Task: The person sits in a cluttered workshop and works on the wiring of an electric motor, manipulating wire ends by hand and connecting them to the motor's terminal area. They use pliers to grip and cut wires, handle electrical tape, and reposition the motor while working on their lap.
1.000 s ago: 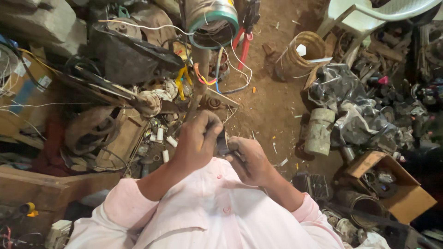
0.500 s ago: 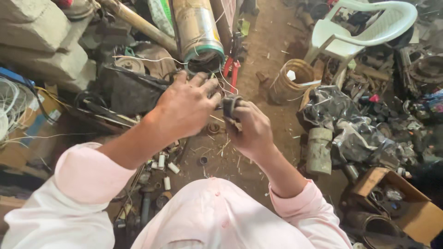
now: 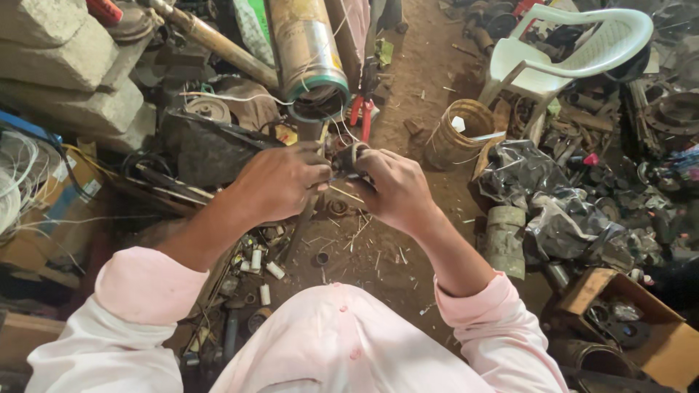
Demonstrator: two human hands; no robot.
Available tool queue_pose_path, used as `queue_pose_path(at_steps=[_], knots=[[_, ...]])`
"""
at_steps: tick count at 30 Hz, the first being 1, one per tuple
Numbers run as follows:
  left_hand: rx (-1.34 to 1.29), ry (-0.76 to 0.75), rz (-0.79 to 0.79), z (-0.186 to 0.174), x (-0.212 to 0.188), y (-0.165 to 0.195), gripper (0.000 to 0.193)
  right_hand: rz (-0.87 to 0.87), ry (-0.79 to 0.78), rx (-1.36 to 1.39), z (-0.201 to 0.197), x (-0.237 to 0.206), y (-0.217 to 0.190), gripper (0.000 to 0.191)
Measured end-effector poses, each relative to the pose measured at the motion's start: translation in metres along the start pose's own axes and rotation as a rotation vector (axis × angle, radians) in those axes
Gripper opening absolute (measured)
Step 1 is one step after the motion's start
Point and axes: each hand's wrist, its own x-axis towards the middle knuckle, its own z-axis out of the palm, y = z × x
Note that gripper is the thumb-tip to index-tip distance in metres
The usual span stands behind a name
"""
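My left hand (image 3: 280,182) and my right hand (image 3: 393,189) meet in front of me over a dirt floor. Between their fingertips they pinch a small dark round part (image 3: 348,159), mostly hidden by the fingers. Just beyond the hands lies a long metal cylinder (image 3: 306,51) with a green band and loose wires hanging out of its open end. Red-handled pliers (image 3: 362,116) lie beside that end. My pink sleeves and lap fill the bottom of the view.
A white plastic chair (image 3: 582,51) stands at the far right, a wire coil (image 3: 462,131) near it. Black plastic bags (image 3: 553,211), a grey cylinder (image 3: 504,240) and a cardboard box of parts (image 3: 641,327) crowd the right. Stone blocks (image 3: 65,65) and scrap crowd the left.
My hands have risen from near my lap toward the cylinder's open end, still on the small part. The view has tilted up, bringing the chair and stone blocks in.
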Motion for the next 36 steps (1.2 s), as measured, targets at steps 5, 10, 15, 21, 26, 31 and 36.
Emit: queue_pose_path(at_steps=[5, 10, 15, 21, 26, 31, 36], knots=[[0.053, 0.092, -0.039, 0.011, -0.001, -0.001, 0.013, -0.059, 0.046, -0.031, 0.007, 0.009, 0.009, 0.031], [-0.238, 0.291, -0.139, 0.027, 0.004, 0.004, 0.016, 0.296, 0.015, 0.1, 0.008, 0.005, 0.026, 0.024], [-0.4, 0.371, -0.117, 0.038, 0.0, 0.009, 0.012, 0.248, 0.327, 0.306, 0.011, -0.044, 0.021, 0.013], [-0.545, 0.404, -0.169, 0.044, 0.001, 0.007, 0.013, 0.444, 0.243, 0.804, 0.066, -0.089, 0.0, 0.014], [-0.551, 0.394, -0.211, 0.04, 0.007, 0.013, 0.018, 0.65, 0.221, 0.899, 0.082, -0.067, 0.019, 0.015], [-0.469, 0.393, -0.331, 0.031, 0.009, 0.028, 0.04, 0.512, 0.197, 0.716, 0.065, -0.043, 0.005, 0.015], [-0.39, 0.384, -0.196, 0.027, 0.008, 0.029, 0.033, 0.417, 0.111, 0.406, 0.044, -0.031, -0.004, 0.011]])
